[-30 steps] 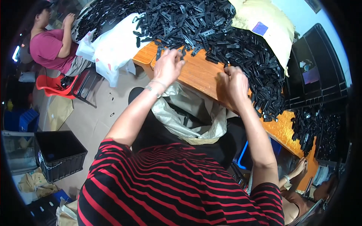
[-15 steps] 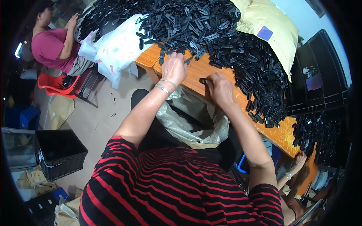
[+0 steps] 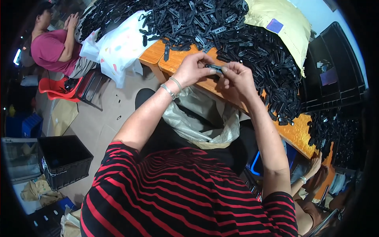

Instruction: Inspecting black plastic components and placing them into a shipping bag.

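Just above the table's near edge, both my hands meet on one small, long black plastic part (image 3: 214,68). My left hand (image 3: 193,69) pinches its left end between thumb and fingers. The right end is gripped by my right hand (image 3: 239,78), thumb on top; its exact shape is partly covered by my fingers. Beyond my hands spreads a big heap of similar black plastic parts (image 3: 189,19) on the orange wooden table (image 3: 173,65). A single part (image 3: 166,52) lies apart, left of my left hand. Below my hands, an open woven sack (image 3: 177,124) rests at my lap.
A white plastic bag (image 3: 122,47) hangs over the table's left edge. A stuffed yellowish sack (image 3: 280,23) leans on the heap. One person (image 3: 51,49) sits at far left by a red chair (image 3: 59,89); another person's hand (image 3: 314,164) is at lower right. A black crate (image 3: 65,162) stands on the floor.
My left hand has moved right and my right hand slightly up and right. They were apart, the right with a small dark piece; now they come together on one black part.
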`<action>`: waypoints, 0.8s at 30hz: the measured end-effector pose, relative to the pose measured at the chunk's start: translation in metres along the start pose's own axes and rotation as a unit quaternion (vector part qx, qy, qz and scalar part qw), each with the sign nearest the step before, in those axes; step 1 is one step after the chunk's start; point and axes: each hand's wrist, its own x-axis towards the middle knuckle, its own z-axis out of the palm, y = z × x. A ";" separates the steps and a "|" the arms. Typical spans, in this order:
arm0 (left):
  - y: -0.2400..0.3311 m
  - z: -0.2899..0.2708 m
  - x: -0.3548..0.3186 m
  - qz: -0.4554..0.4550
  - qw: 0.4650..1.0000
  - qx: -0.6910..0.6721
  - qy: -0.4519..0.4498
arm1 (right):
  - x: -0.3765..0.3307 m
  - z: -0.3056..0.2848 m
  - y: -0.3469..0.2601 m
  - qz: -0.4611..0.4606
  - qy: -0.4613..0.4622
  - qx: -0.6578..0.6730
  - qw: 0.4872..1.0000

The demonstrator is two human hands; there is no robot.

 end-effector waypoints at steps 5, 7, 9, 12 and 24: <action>-0.010 0.005 0.003 -0.125 0.990 -0.018 0.068 | -0.003 0.006 0.012 0.041 0.042 -0.088 0.994; -0.016 0.006 0.007 -0.106 0.991 0.025 0.076 | 0.001 0.007 0.014 0.037 0.048 -0.111 0.992; -0.023 0.007 0.011 -0.085 0.991 0.067 0.084 | 0.005 0.007 0.016 0.036 0.058 -0.155 0.986; -0.027 0.009 0.014 -0.036 0.978 0.172 0.113 | 0.005 0.006 0.016 0.024 0.048 -0.144 0.988; -0.021 0.000 0.027 -0.046 0.943 0.314 0.098 | 0.032 -0.002 0.014 0.076 -0.001 -0.297 0.952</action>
